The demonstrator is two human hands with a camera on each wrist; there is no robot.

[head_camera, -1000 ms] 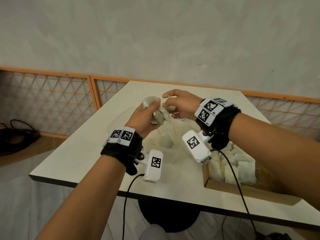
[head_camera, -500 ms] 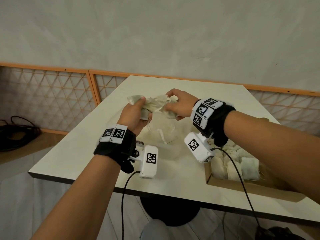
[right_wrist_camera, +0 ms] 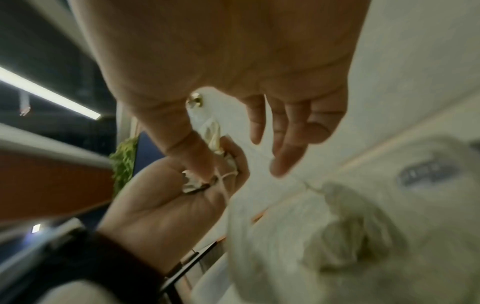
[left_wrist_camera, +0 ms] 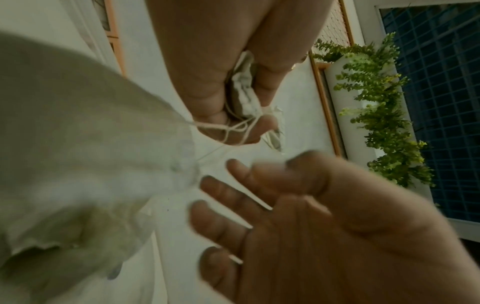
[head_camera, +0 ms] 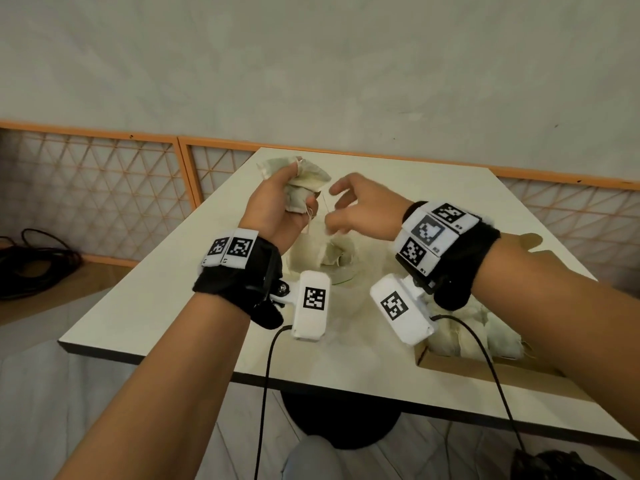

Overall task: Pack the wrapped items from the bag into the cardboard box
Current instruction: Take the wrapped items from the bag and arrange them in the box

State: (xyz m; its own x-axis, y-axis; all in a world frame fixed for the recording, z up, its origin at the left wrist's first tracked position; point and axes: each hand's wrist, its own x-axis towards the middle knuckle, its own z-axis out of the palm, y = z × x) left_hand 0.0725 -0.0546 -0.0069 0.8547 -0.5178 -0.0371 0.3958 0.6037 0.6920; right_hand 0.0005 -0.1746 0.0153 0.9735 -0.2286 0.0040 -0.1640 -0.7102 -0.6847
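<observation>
Half a second earlier both hands had pinched the same clump of wrapped items; now the right hand (head_camera: 367, 209) had let go and hung beside it with its fingers spread and relaxed, holding nothing. The left hand (head_camera: 277, 213) alone kept the wrapped items (head_camera: 304, 183), raised above the table (head_camera: 180, 306). Its grip was closed round the lower part of the clump, while the upper pouches stuck out above the fingers and loose strings trailed below the fist. That likely meant the clump was clear of the bag (head_camera: 329, 258), which lay under the hands with at least one item inside. The cardboard box (head_camera: 485, 370), partly filled, sat well apart to the right.
</observation>
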